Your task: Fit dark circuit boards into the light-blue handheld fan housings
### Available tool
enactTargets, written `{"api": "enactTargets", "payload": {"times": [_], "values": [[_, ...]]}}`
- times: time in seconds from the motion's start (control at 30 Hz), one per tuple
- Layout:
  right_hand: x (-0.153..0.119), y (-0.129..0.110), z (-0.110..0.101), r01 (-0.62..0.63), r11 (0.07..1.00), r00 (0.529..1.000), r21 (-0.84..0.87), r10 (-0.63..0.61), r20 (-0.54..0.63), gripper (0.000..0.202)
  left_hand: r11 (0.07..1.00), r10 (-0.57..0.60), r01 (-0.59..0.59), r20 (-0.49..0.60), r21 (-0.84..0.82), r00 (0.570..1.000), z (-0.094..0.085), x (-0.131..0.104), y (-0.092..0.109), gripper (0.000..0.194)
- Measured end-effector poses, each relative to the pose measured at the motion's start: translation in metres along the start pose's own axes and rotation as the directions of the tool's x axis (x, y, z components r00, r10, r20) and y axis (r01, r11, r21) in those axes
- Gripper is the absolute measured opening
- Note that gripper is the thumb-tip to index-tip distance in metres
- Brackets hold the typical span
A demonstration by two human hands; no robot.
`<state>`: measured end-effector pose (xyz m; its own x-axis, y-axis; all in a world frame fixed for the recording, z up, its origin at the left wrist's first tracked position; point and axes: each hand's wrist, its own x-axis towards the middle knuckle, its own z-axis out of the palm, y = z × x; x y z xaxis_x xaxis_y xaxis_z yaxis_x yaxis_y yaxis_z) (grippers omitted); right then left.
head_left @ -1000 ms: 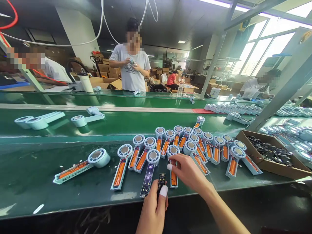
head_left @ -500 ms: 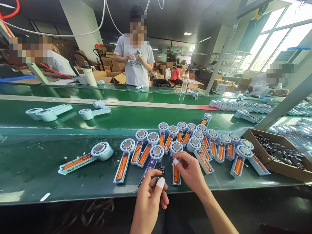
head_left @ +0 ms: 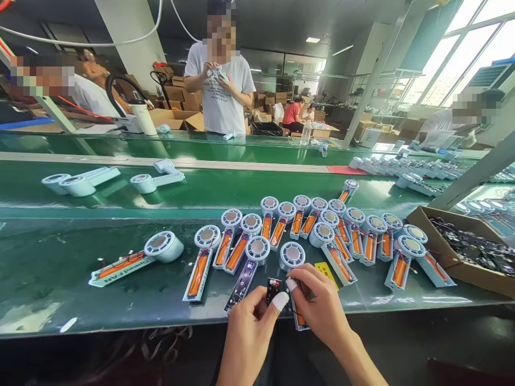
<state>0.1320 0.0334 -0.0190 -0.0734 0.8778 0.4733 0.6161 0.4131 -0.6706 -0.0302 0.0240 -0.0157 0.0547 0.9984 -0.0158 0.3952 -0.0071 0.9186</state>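
Note:
My left hand (head_left: 257,321) pinches a small black circuit board (head_left: 273,289) between thumb and fingers; the thumb wears a white finger cover. Close beside it, the fingers of my right hand (head_left: 317,295) are closed on what looks like a small white wire plug (head_left: 287,291), mostly hidden by the fingertips. Under my right hand lies an open handheld fan body (head_left: 292,255) with an orange battery (head_left: 300,316) in its handle, partly covered. Left of it rests a fan (head_left: 257,249) with a circuit board (head_left: 242,287) fitted along its handle and a small display lit.
Several open fan bodies (head_left: 207,236) with orange batteries and loose wires spread over the bench. A cardboard box (head_left: 462,273) of circuit boards stands at right. A yellow card (head_left: 326,272) lies behind my right hand. Across the green line, a co-worker (head_left: 221,91) handles a part.
My right hand has moved slightly down and closer to the board in my left hand. The fan body beneath has slid toward the bench's front edge. The yellow card has come into view.

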Motion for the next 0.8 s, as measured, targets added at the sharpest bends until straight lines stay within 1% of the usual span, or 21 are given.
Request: {"api": "enactTargets", "payload": {"times": [0.07, 0.17, 0.2, 0.27, 0.33, 0.4, 0.5, 0.57, 0.67, 0.73, 0.8], "values": [[-0.001, 0.002, -0.001, 0.074, 0.993, 0.997, -0.087, -0.075, -0.006, 0.019, 0.988, 0.106, -0.099, -0.063, 0.115, 0.992, 0.001, 0.004, -0.001, 0.047], [0.0, 0.002, -0.004, 0.14, 0.966, 0.99, -0.219, -0.141, 0.011, 0.023, 0.951, 0.251, -0.219, -0.132, 0.218, 0.959, 0.002, 0.009, -0.007, 0.04], [0.001, 0.001, -0.006, 0.151, 0.955, 0.988, -0.257, -0.149, 0.025, 0.024, 0.942, 0.279, -0.244, -0.133, 0.232, 0.951, 0.003, 0.01, -0.01, 0.037], [0.004, 0.0, -0.01, 0.168, 0.934, 0.986, -0.314, -0.155, 0.066, 0.024, 0.932, 0.302, -0.273, -0.095, 0.24, 0.949, 0.004, 0.011, -0.015, 0.031], [0.008, -0.001, -0.013, 0.183, 0.921, 0.981, -0.343, -0.148, 0.125, 0.025, 0.937, 0.285, -0.268, -0.046, 0.224, 0.958, 0.004, 0.01, -0.017, 0.033], [0.012, -0.003, -0.016, 0.19, 0.915, 0.974, -0.357, -0.13, 0.186, 0.025, 0.951, 0.252, -0.244, -0.015, 0.189, 0.968, 0.004, 0.01, -0.014, 0.037], [0.017, -0.009, -0.018, 0.194, 0.908, 0.959, -0.371, -0.096, 0.265, 0.023, 0.967, 0.234, -0.233, -0.004, 0.108, 0.972, 0.005, 0.009, -0.004, 0.033], [0.019, -0.013, -0.02, 0.206, 0.904, 0.949, -0.373, -0.092, 0.3, 0.022, 0.982, 0.184, -0.183, -0.017, 0.049, 0.983, 0.007, 0.011, 0.003, 0.03], [0.02, -0.015, -0.019, 0.221, 0.903, 0.946, -0.368, -0.106, 0.308, 0.021, 0.997, 0.034, -0.034, -0.01, -0.067, 0.999, 0.01, 0.017, 0.008, 0.03], [0.017, -0.013, -0.016, 0.207, 0.922, 0.953, -0.327, -0.114, 0.281, 0.021, 0.984, -0.042, 0.049, 0.048, -0.169, 0.998, 0.012, 0.022, 0.009, 0.033], [0.014, -0.009, -0.012, 0.153, 0.956, 0.971, -0.25, -0.098, 0.218, 0.021, 0.954, -0.09, 0.119, 0.117, -0.274, 0.989, 0.013, 0.026, 0.007, 0.037]]}}
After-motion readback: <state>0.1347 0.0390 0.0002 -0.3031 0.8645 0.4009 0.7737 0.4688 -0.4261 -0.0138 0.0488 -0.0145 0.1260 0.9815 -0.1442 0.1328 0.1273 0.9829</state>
